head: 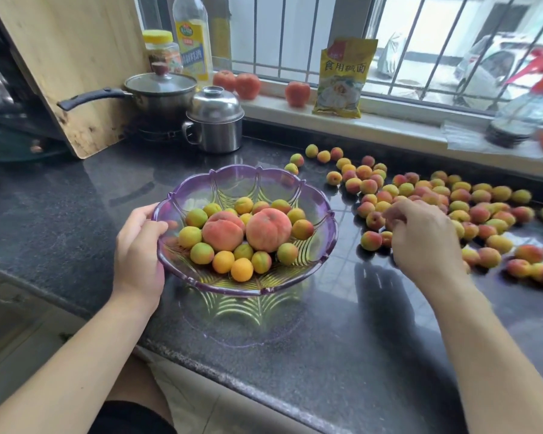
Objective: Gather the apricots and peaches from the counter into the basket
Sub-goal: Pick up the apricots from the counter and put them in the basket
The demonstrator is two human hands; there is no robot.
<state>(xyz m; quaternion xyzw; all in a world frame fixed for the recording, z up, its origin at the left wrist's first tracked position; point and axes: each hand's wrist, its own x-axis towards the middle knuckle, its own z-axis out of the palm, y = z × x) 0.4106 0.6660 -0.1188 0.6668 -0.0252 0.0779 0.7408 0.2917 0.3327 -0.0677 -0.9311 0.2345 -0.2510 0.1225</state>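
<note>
Fruit count — basket (323, 220) and counter (342, 324)
Two peaches (267, 230) and about eighteen apricots (202, 253) in the basket — several dozen loose apricots (480, 214) on the counter; three sill peaches (297, 93).

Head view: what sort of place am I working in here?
Most likely a home kitchen: a dark stone counter, a lidded saucepan on a burner, and a cooking oil bottle by the barred window.

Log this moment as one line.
left hand holds basket rim | right hand among counter apricots | two peaches in basket
</note>
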